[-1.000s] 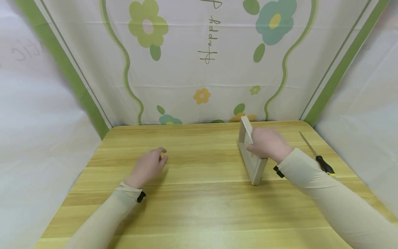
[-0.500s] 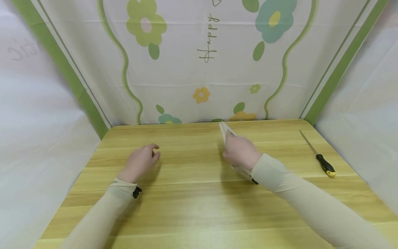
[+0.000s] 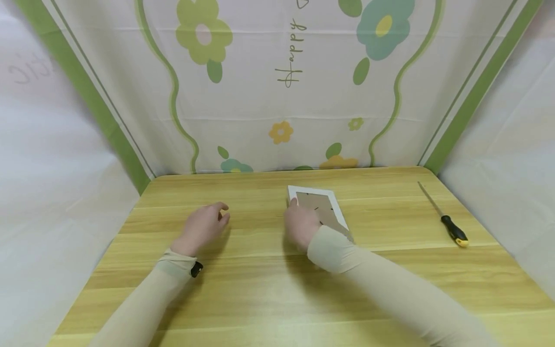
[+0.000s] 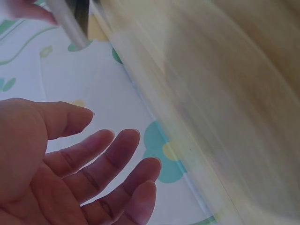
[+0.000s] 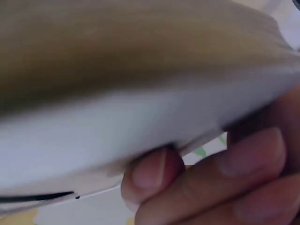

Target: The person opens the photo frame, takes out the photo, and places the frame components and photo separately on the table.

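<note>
In the head view, my right hand (image 3: 300, 224) holds a picture frame (image 3: 325, 205) by its left edge, just right of the table's middle. The white border surrounds a brown backing with small dark tabs, and this back side faces up. My forearm and hand cover its near left part. The right wrist view shows curled fingers (image 5: 154, 178) against the frame's pale edge (image 5: 117, 126). Apart from it, to the left, my left hand (image 3: 201, 227) hovers over the table with loosely bent fingers and nothing in them; the left wrist view shows its palm (image 4: 42, 187) bare.
Toward the right edge of the wooden table (image 3: 260, 299) lies a long thin-shafted tool (image 3: 453, 230), like a screwdriver, with a black and yellow handle. A white cloth (image 3: 243, 101) printed with flowers hangs behind the table, and pale cloths flank both sides.
My right hand has carried the picture frame leftward and turned it from standing upright to nearly flat, brown backing up. The left hand has barely shifted.
</note>
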The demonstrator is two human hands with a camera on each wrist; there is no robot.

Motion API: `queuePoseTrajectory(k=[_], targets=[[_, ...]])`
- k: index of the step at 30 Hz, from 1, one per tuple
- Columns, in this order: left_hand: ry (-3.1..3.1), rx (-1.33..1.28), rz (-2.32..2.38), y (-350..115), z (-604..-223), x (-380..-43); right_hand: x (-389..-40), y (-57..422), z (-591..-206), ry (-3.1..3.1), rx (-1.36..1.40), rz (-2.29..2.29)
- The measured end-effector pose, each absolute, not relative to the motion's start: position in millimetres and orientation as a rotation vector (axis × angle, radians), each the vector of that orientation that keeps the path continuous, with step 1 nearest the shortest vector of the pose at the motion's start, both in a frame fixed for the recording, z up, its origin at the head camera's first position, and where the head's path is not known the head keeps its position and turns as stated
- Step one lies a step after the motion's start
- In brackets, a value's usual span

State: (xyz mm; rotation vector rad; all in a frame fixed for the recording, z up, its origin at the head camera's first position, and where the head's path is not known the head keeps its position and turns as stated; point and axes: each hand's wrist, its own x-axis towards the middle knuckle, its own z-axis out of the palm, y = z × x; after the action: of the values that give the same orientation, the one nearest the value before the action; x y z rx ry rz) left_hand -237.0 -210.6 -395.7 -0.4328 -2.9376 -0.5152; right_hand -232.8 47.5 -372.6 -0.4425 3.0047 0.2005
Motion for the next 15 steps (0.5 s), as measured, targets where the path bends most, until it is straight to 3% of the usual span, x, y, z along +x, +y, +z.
queuePoseTrajectory(k=[7, 15], targets=[[-2.936, -0.453, -0.516, -210, -395, -235, -234, 28, -394, 2.970, -0.458, 0.358], [-2.917, -0.475, -0.485, -206, -395, -234, -231, 20, -398, 2.951, -0.494, 0.190]])
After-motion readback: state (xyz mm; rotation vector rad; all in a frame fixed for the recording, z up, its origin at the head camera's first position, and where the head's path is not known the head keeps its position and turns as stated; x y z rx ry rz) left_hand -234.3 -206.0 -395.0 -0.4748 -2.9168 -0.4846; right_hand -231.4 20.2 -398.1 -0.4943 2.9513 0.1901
